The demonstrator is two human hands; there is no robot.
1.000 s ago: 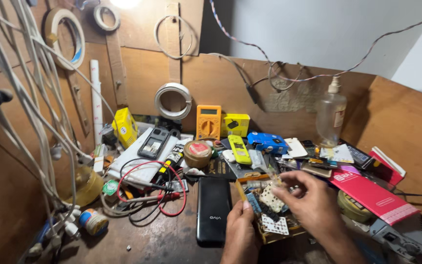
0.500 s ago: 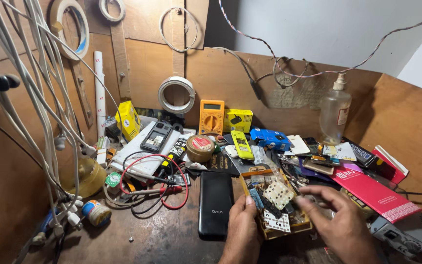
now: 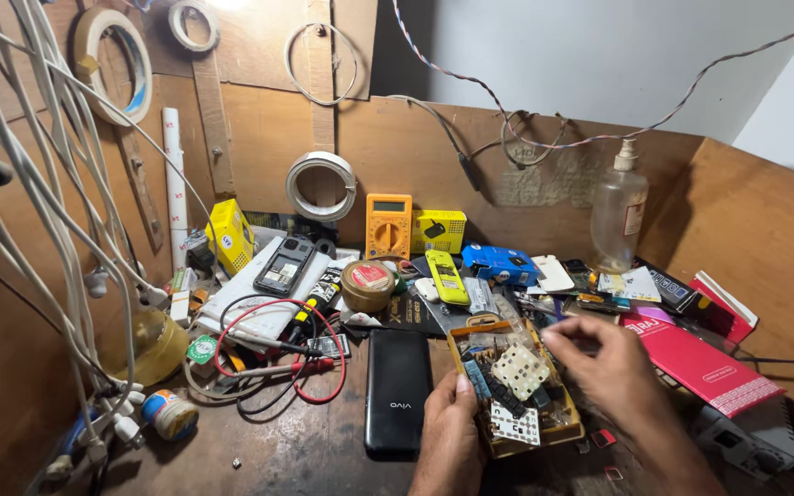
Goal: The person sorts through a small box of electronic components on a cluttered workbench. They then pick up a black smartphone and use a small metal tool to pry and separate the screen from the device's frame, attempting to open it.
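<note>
Yellow plastic is what I'm working over: the small yellow parts tray (image 3: pixel 515 390) sits at the front of the wooden bench (image 3: pixel 305 450), just right of the black phone (image 3: pixel 398 393) lying face down. My left hand (image 3: pixel 450 441) steadies the tray's near left edge, thumb pressed on the rim, the rest of the fingers hidden so I cannot tell how they curl. My right hand (image 3: pixel 610 367) hovers over the tray's far right corner with fingertips (image 3: pixel 555 338) pinched narrow; whether they hold a part is too blurred to tell. A white keypad membrane (image 3: pixel 519 370) lies on top of the loose components inside.

My worry is the tray: it is heaped, and a nudge from either hand could tip small pieces onto the bench, where they would vanish among the clutter. The red probe lead (image 3: pixel 323 354) loops close by and could snag.

Further out, a red flat box (image 3: pixel 696 358) lies to the right, a blue box (image 3: pixel 500 264) behind the tray, a yellow box (image 3: pixel 439 231) against the back wall beside an orange multimeter (image 3: pixel 388 225), and another yellow box (image 3: pixel 230 234) tilted at left. A round tin with a red-and-white label (image 3: pixel 368 283) stands mid-bench, and a clear bottle (image 3: pixel 618 211) at the right rear.
</note>
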